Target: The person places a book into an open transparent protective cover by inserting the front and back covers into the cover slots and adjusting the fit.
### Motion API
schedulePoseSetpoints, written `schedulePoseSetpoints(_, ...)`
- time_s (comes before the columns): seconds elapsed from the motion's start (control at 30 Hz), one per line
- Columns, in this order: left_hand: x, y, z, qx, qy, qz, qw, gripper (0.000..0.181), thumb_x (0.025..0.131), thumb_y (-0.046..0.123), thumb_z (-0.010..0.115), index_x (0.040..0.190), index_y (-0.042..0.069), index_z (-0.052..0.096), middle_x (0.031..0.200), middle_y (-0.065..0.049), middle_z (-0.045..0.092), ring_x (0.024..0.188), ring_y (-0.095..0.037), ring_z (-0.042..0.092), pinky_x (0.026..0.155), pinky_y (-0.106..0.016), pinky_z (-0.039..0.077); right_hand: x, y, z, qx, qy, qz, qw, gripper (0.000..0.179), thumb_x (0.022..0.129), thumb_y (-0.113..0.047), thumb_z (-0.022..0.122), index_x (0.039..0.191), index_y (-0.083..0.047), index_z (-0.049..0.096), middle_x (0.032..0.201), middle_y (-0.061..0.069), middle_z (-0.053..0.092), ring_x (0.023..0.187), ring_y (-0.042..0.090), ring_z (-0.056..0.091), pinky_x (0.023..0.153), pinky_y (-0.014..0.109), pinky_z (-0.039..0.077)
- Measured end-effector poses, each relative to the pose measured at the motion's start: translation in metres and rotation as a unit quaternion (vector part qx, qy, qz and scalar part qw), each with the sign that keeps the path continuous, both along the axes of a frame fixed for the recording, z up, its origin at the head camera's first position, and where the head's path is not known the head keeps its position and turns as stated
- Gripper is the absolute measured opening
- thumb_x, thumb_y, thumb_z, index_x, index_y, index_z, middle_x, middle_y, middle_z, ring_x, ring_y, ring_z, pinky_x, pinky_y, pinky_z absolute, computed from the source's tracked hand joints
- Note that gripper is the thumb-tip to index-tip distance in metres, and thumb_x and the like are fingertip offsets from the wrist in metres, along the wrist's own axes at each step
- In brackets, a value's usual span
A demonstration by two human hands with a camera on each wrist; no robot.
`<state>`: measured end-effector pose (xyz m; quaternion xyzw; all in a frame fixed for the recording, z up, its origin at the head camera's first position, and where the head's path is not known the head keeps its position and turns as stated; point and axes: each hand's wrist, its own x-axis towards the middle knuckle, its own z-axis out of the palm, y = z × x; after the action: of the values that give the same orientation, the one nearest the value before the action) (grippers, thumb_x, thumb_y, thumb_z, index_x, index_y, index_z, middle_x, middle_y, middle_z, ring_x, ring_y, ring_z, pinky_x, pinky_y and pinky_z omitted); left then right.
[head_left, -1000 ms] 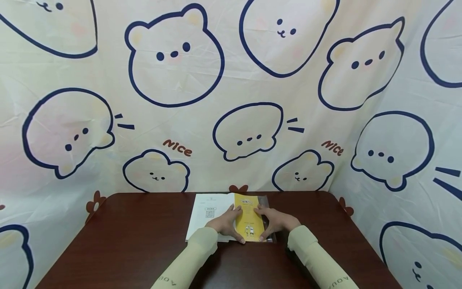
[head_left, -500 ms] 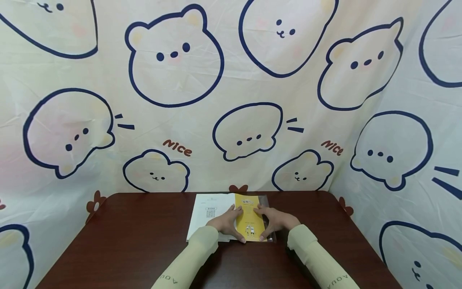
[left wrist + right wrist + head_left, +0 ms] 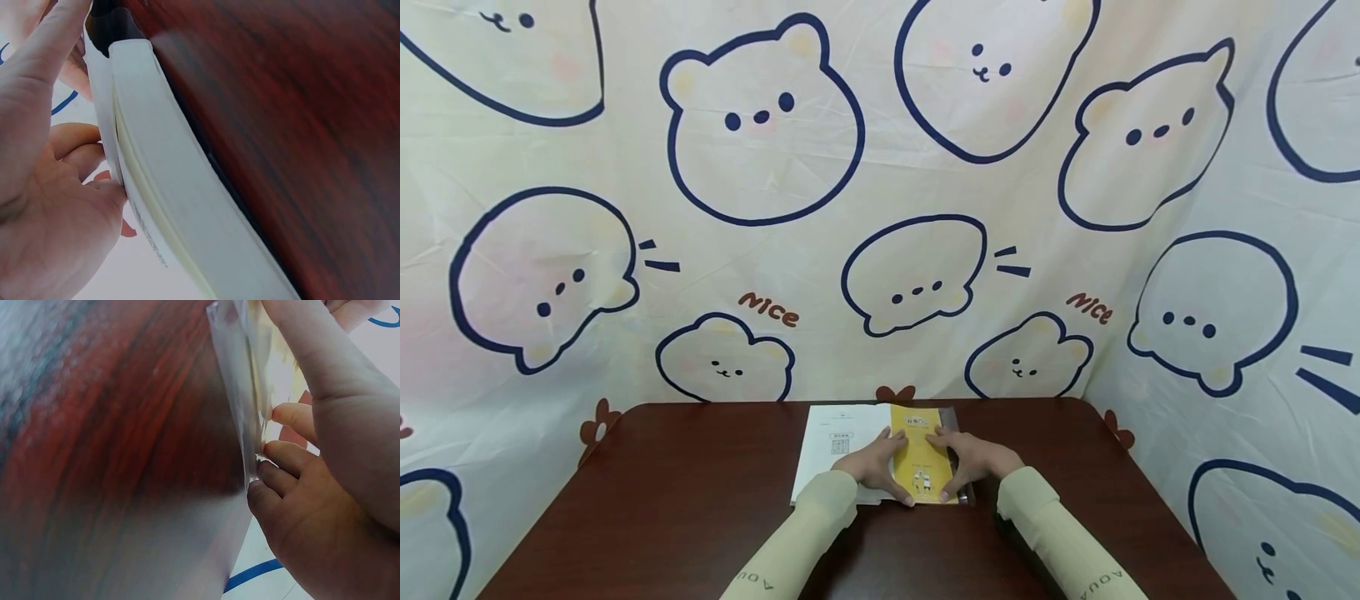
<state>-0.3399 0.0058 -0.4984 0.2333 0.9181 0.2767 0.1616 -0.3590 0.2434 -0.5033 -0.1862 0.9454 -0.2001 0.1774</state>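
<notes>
A book lies on the dark wooden table [image 3: 655,483], its white page [image 3: 823,429] to the left and a narrow yellow flap [image 3: 921,446] to the right. Past the flap, a strip of clear plastic book cover [image 3: 234,381] shows along the right edge. My left hand [image 3: 871,464] rests on the book beside the flap's left side, thumb and fingers spread. Over the flap's right side and the plastic, my right hand [image 3: 970,460] touches with its thumb and bent fingertips. The left wrist view shows the thick page block [image 3: 162,137] from its edge. The palms hide part of the contact.
A cream curtain [image 3: 805,267] printed with cartoon bears hangs behind the table and along both sides. The book is close to the table's back edge. Table surface extends left, right and in front of the book. Both arms wear light sleeves [image 3: 1067,533].
The book's left part and my left hand have shifted very slightly to the right. My right hand stays nearly still on the flap. The head view has tilted a little.
</notes>
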Motion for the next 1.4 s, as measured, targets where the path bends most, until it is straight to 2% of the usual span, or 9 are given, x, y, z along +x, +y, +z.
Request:
schedulePoseSetpoints(0.23,0.001,0.003,-0.001,0.008,-0.002,0.003,1.0000,0.105,0.070,0.035,0.095,0.155,0.006,0.041,0.168,-0.007,0.027,0.158,-0.029,0.009,0.124,-0.052,0.020,0.000,0.000,0.000,-0.002,0.005,0.007,1.0000,0.107,0.068,-0.039,0.096,0.157,-0.017,0.041,0.168,0.014,0.024,0.152,0.040,0.026,0.118,0.061,0.031)
schedulePoseSetpoints(0.7,0.001,0.011,-0.005,-0.007,0.006,0.000,1.0000,0.104,0.070,0.039,0.095,0.155,0.007,0.043,0.167,-0.006,0.028,0.158,-0.028,0.010,0.124,-0.050,0.022,0.003,-0.001,-0.001,-0.002,0.007,0.006,1.0000,0.105,0.068,-0.037,0.096,0.156,-0.018,0.042,0.168,0.013,0.025,0.152,0.039,0.026,0.118,0.059,0.031)
schedulePoseSetpoints(1.13,0.002,0.016,-0.003,-0.004,-0.001,0.005,1.0000,0.106,0.069,0.037,0.096,0.155,0.007,0.041,0.168,-0.007,0.028,0.158,-0.029,0.009,0.125,-0.049,0.021,0.003,0.000,0.001,-0.006,0.006,0.009,0.9999,0.105,0.068,-0.036,0.096,0.156,-0.016,0.042,0.167,0.013,0.026,0.153,0.038,0.025,0.119,0.059,0.029)
schedulePoseSetpoints(1.4,-0.003,0.014,0.000,-0.029,0.016,-0.016,0.9993,0.101,0.073,0.041,0.092,0.154,0.007,0.043,0.166,-0.008,0.031,0.157,-0.029,0.015,0.124,-0.049,0.023,0.003,-0.001,-0.001,-0.008,0.004,0.005,1.0000,0.104,0.069,-0.034,0.095,0.157,-0.017,0.042,0.168,0.012,0.026,0.154,0.037,0.024,0.120,0.058,0.028)
